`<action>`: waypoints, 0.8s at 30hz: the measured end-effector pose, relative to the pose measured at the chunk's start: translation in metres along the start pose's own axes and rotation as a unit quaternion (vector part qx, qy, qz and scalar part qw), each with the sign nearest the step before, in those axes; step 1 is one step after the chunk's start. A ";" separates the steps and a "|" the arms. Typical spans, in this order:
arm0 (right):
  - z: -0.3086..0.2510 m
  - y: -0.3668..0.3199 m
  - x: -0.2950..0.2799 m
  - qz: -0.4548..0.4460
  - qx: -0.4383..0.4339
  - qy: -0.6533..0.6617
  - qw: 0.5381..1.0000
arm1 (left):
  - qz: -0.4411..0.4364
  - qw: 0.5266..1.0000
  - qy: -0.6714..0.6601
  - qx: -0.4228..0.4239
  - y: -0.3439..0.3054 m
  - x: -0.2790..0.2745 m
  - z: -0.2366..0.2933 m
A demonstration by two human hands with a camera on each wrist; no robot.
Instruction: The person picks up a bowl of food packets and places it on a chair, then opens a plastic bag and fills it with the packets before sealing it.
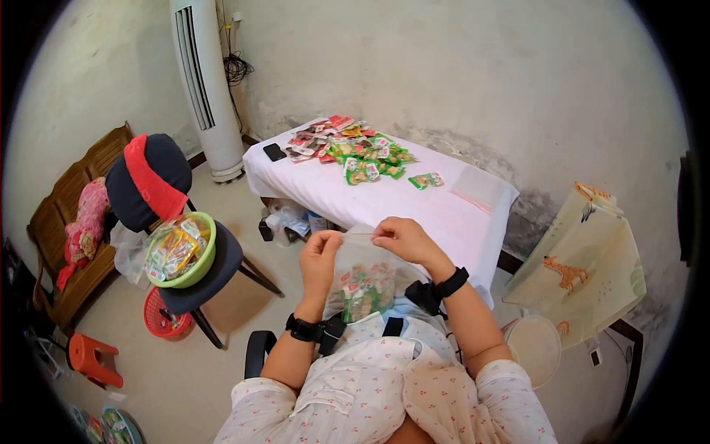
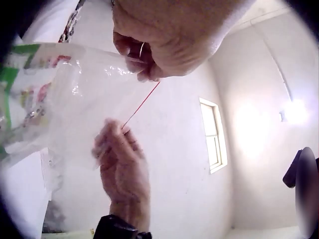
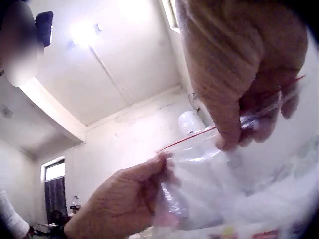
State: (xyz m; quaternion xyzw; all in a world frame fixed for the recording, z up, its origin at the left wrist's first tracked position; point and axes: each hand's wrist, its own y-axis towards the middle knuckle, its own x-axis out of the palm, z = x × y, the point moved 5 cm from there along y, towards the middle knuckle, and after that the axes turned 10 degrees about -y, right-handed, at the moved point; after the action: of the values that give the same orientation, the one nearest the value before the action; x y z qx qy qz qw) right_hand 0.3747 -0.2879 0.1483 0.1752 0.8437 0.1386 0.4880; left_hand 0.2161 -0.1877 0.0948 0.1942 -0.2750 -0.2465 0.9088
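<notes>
A clear zip bag (image 1: 355, 255) with a red line along its top edge hangs between both hands, close to the person's lap. Green and red snack packets (image 1: 367, 292) show through its lower part. The left hand (image 1: 319, 260) pinches one end of the top edge between thumb and fingers. At the other end, the right hand (image 1: 408, 240) pinches the same edge. Between them the red line (image 2: 142, 105) runs taut in the left wrist view. From the right wrist, the plastic (image 3: 199, 174) looks creased below the right thumb.
A white-covered table (image 1: 310, 181) ahead bears a heap of small packets (image 1: 355, 148), a phone (image 1: 274, 152) and flat clear bags (image 1: 481, 189). At left, a green basin (image 1: 211, 255) of packets sits on a chair (image 1: 233, 259). A bin (image 1: 532, 351) stands at right.
</notes>
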 end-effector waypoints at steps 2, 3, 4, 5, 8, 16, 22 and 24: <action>0.030 -0.007 -0.004 -0.002 0.022 0.006 1.000 | 0.004 1.000 0.003 -0.004 0.005 -0.011 -0.004; 0.046 -0.011 -0.006 -0.005 0.042 0.011 0.999 | 0.008 1.000 0.006 -0.006 0.008 -0.014 -0.005; 0.057 -0.016 -0.009 -0.005 0.073 0.037 0.997 | 0.017 0.999 -0.016 -0.027 0.008 -0.014 -0.005; 0.064 -0.018 -0.010 -0.003 0.075 0.034 0.997 | 0.014 0.999 -0.018 -0.028 0.009 -0.013 -0.003; 0.075 -0.025 -0.009 0.016 0.081 0.105 0.991 | 0.038 0.993 -0.059 -0.092 0.010 -0.013 -0.009; 0.028 -0.031 -0.029 0.122 0.066 0.313 0.939 | 0.041 0.989 -0.097 -0.104 0.019 -0.023 0.007; 0.047 -0.031 0.001 0.102 0.156 0.341 0.921 | 0.027 0.983 -0.081 -0.159 0.023 -0.040 -0.022; 0.045 -0.029 -0.002 0.117 0.146 0.330 0.925 | 0.025 0.987 -0.069 -0.140 0.027 -0.041 -0.021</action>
State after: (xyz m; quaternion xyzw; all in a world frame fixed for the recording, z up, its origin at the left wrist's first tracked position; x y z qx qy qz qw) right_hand 0.4098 -0.3121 0.1160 0.2861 0.9416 0.1196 0.1315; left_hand 0.2082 -0.1391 0.0747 0.0405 -0.3048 -0.2725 0.9117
